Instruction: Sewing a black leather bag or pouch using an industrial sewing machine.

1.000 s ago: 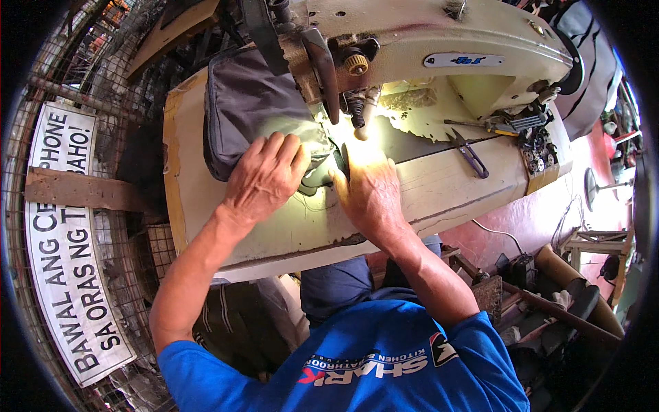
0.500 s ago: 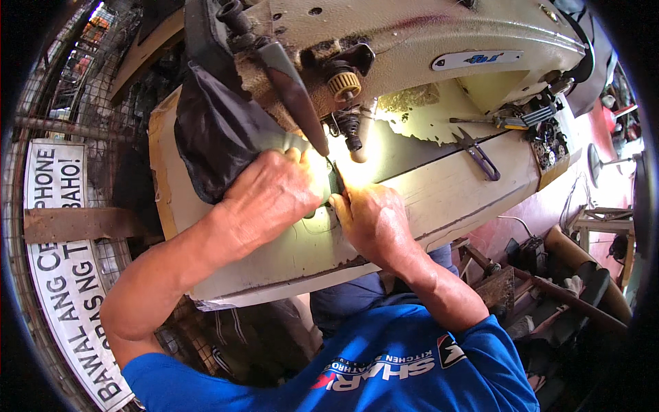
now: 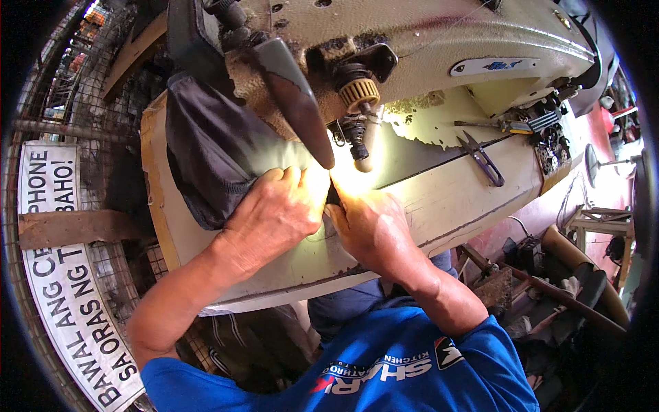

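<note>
Under the head of a beige sewing machine [image 3: 425, 31], my two hands work close together over dark cloth [image 3: 206, 137]. My left hand [image 3: 274, 209] is closed, with its curled fingers on the cloth, which hangs in folds beside it. My right hand [image 3: 374, 223] pinches a small dark edge of the cloth between thumb and forefinger. Just above the gap between the hands is the tip of a dark pointed metal plate [image 3: 292, 89]. Strong lamp glare washes out the fingertips, and the needle area is hidden.
Dark-handled scissors [image 3: 484, 159] lie on the pale worktable [image 3: 453, 199], right of my hands. A screwdriver [image 3: 508, 126] and several metal bobbin parts [image 3: 552, 154] sit farther right. Wire mesh [image 3: 123, 288] with a white sign stands at the left.
My hands have drawn closer together, and less of the dark strip between them shows. My left elbow has shifted inward. The whole view has moved slightly.
</note>
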### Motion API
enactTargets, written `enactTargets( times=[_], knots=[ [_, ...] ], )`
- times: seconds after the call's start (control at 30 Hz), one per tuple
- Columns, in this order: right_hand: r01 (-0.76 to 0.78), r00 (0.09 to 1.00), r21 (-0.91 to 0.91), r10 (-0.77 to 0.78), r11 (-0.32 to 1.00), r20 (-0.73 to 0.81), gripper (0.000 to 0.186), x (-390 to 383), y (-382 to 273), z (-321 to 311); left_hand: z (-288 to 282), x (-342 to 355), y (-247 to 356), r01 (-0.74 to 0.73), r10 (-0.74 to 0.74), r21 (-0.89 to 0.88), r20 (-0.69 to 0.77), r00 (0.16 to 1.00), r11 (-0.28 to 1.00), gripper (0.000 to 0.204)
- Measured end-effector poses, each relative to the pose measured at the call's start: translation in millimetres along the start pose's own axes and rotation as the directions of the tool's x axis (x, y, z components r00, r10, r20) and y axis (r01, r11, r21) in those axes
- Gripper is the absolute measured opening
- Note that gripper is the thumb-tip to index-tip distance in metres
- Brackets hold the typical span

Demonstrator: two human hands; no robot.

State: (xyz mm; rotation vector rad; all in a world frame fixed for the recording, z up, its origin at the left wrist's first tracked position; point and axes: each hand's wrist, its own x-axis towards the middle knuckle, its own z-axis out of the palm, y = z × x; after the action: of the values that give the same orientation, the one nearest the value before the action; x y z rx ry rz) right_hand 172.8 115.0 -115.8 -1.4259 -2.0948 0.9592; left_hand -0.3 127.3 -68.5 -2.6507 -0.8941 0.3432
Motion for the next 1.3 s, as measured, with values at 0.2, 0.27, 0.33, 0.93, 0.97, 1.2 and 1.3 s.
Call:
enactTargets(
  times=[0.2, 0.27, 0.33, 0.93, 0.97, 1.2, 1.3],
  knots=[
    [0.110, 0.994, 0.039, -0.109, 0.993, -0.025, 0.032, 2, 6, 3, 23, -12, 18, 0.159, -0.160, -0.023, -0.149, 0.976, 0.987, 0.043],
    [0.048, 0.999, 0.033, -0.048, 0.998, -0.018, 0.038, -4, 5, 1, 25, -17, 18, 0.163, -0.166, -0.034, -0.168, 0.972, 0.986, 0.044],
    [0.030, 0.999, 0.019, -0.031, 0.999, 0.040, 0.033, -5, 1, -2, 25, -21, 19, 0.123, -0.138, -0.071, -0.251, 0.958, 0.990, 0.043],
    [0.313, 0.949, -0.156, -0.301, 0.937, 0.096, 0.033, 9, 11, 2, 33, -17, 31, 0.251, -0.303, -0.181, -0.373, 0.877, 0.951, 0.021],
    [0.333, 0.942, -0.158, -0.320, 0.930, 0.101, 0.027, 10, 9, 0, 32, -17, 33, 0.266, -0.331, -0.226, -0.337, 0.881, 0.937, 0.026],
    [0.343, 0.939, -0.233, -0.329, 0.910, 0.101, 0.018, 16, 2, -7, 40, -12, 37, 0.314, -0.394, -0.260, -0.361, 0.845, 0.913, 0.029],
    [0.397, 0.917, -0.200, -0.399, 0.896, 0.033, 0.017, 23, 8, -3, 43, -10, 34, 0.334, -0.411, -0.253, -0.385, 0.826, 0.908, 0.027]
  ],
)
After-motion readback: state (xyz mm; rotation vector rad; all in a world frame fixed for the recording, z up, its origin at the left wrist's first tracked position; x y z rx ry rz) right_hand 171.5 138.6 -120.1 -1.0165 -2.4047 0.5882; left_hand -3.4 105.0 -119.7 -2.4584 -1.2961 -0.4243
